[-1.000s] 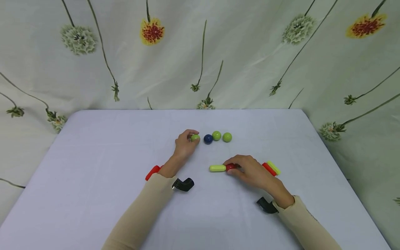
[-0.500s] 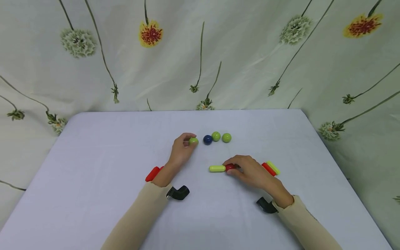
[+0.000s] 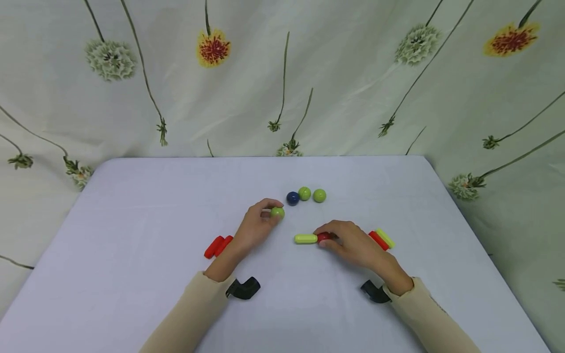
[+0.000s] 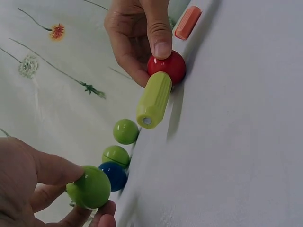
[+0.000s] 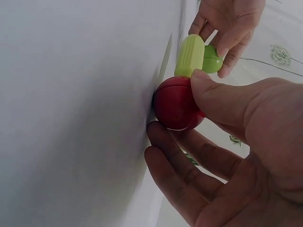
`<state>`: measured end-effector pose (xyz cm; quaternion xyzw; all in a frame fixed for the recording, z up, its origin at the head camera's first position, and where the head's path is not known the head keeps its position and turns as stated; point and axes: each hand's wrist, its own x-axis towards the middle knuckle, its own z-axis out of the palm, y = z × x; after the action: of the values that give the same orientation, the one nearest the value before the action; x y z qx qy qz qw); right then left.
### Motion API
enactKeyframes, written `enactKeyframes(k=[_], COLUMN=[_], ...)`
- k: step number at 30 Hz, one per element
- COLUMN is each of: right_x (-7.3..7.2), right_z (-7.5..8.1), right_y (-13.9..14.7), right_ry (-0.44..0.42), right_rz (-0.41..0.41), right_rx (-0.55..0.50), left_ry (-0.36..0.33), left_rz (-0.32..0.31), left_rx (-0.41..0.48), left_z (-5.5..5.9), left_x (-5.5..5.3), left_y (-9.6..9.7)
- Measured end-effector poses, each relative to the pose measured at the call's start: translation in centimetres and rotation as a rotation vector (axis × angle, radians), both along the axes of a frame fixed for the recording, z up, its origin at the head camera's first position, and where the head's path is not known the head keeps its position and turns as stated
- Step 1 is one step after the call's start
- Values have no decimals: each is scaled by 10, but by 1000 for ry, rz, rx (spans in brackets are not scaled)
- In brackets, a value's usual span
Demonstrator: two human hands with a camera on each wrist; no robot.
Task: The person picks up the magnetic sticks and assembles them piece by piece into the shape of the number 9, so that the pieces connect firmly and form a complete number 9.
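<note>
In the head view my left hand (image 3: 257, 226) pinches a glossy green ball (image 3: 277, 213) between thumb and fingers. My right hand (image 3: 353, 244) grips a red ball (image 5: 176, 103) low over the white table. A ribbed yellow-green rod (image 3: 305, 239) joins the red ball and points left, toward the green ball. Its free end shows a small silvery disc in the left wrist view. Behind the hands lie a dark blue ball (image 3: 293, 198), a green ball (image 3: 304, 193) close beside it, and another green ball (image 3: 320, 195).
Two red rods (image 3: 214, 247) lie by my left forearm. Beside my right wrist are a red rod (image 3: 378, 240) and a yellow-green rod (image 3: 386, 238), side by side. The white table (image 3: 132, 220) ends at a flowered cloth (image 3: 247, 98) behind.
My left hand has drawn the green ball away from the blue ball, back toward me and nearer the rod's free end. The right hand stays in place on the red ball.
</note>
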<state>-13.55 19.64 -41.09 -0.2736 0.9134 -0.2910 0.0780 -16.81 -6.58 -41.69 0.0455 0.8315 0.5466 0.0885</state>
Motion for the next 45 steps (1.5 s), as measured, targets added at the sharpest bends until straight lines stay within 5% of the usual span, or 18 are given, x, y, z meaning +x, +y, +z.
enactKeyframes(k=[8,16,23,45], right_x=[0,-1,-3,-16], right_z=[-2,-1,0,-1], right_y=[-1,0,0,-5], right_ry=[21,36,51,61], right_rz=[-17,-10,-8,-26], right_rx=[37,45,62,38], left_ry=[-8,-32,35,97], left_rz=[-126,-172,-230,-239], left_rx=[-25,-46,-36,-67], left_z=[0,-2,-7,-15], left_x=[11,16,17,19], left_y=[-5,-4,-4,-3])
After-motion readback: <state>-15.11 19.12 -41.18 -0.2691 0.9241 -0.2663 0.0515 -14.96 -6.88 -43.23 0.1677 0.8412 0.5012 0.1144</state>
